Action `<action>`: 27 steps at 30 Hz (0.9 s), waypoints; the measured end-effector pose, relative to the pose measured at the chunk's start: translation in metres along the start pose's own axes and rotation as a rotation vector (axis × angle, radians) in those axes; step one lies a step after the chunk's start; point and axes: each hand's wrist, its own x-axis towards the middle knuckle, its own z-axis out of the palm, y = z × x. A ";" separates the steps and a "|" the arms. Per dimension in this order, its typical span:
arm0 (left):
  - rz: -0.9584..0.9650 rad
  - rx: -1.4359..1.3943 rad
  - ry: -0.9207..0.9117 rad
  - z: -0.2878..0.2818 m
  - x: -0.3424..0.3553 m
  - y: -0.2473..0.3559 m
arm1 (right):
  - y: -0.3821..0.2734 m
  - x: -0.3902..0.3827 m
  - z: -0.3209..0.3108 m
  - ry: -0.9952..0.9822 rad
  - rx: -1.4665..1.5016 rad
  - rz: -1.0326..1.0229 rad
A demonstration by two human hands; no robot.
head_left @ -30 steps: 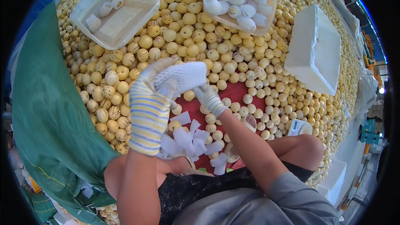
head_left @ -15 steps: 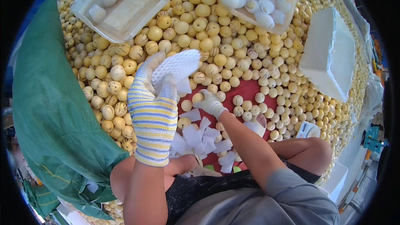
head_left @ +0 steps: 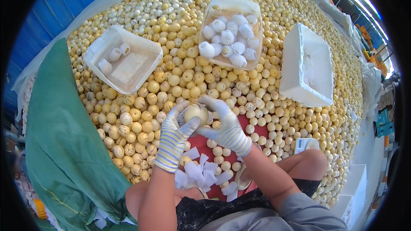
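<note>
Both hands, in striped knit gloves, meet around one round pale-yellow pepino melon (head_left: 196,111). My left hand (head_left: 172,142) curls about its left side, thumb across the front. Between that palm and the fruit shows part of a white foam net sleeve (head_left: 181,118); how far it covers the melon is hidden. My right hand (head_left: 228,129) closes on the melon from the right, fingertips over its top. Beneath the hands, a pile of flat white foam sleeves (head_left: 201,172) lies on a dark red cloth (head_left: 243,122) near my legs.
Loose melons (head_left: 145,119) spread all round. A pale bin (head_left: 132,66) at left holds a few net-wrapped fruits; another bin (head_left: 252,12) farther back holds several. A white foam box (head_left: 295,70) stands right, a small scale (head_left: 301,145) by my knee, a green sack (head_left: 72,145) left.
My right hand has lifted a melon from the cloth to my left hand, which held the foam sleeve up. Both hands now meet around the fruit. The view has tilted farther up.
</note>
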 end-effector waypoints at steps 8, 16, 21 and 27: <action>-0.036 -0.488 -0.233 0.018 -0.014 0.008 | 0.044 -0.037 0.006 -0.096 1.188 0.516; 0.076 -0.082 -0.163 0.025 -0.009 0.001 | 0.028 -0.036 -0.025 0.159 1.189 0.585; 0.160 0.369 0.063 0.027 -0.002 -0.027 | 0.006 -0.034 -0.029 0.106 0.189 0.324; 0.042 0.462 0.262 0.014 0.011 -0.023 | -0.002 -0.022 -0.021 -0.020 0.273 0.107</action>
